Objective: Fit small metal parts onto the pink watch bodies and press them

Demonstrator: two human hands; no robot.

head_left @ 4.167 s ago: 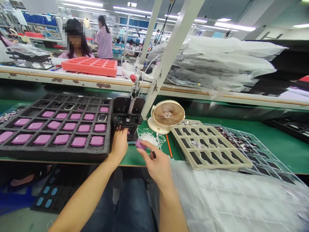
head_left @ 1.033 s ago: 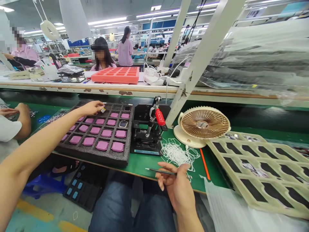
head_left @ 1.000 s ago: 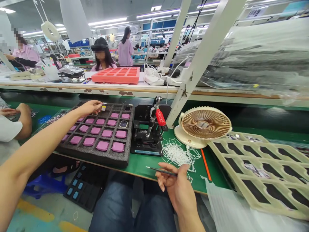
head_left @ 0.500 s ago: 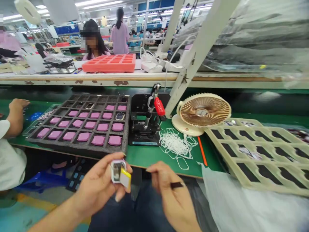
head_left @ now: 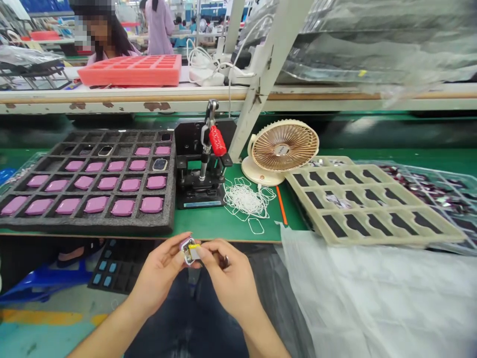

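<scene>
Close to the table's front edge, my left hand [head_left: 158, 271] holds a small purple watch case [head_left: 185, 243] with a white rim, its open inside facing up. A small battery [head_left: 193, 251] with yellow edges lies at the case opening. Thumb and fingers of my right hand [head_left: 233, 273] are closed on the battery's right side. A small dark object [head_left: 225, 261] shows between the right fingers; its kind is not clear. The fingertips partly cover the battery and the case interior.
A black foam tray [head_left: 169, 219] of purple cases lies left. Behind my hands stand a toggle-clamp press [head_left: 203, 171], a pile of white gaskets [head_left: 248, 199], an orange stick [head_left: 281, 205] and a fan [head_left: 285, 146]. A cream tray [head_left: 372, 236] and plastic sheeting [head_left: 380, 293] are right.
My right hand has come left to the watch case and taken hold of the battery, which stuck out freely before. The view has shifted right and down.
</scene>
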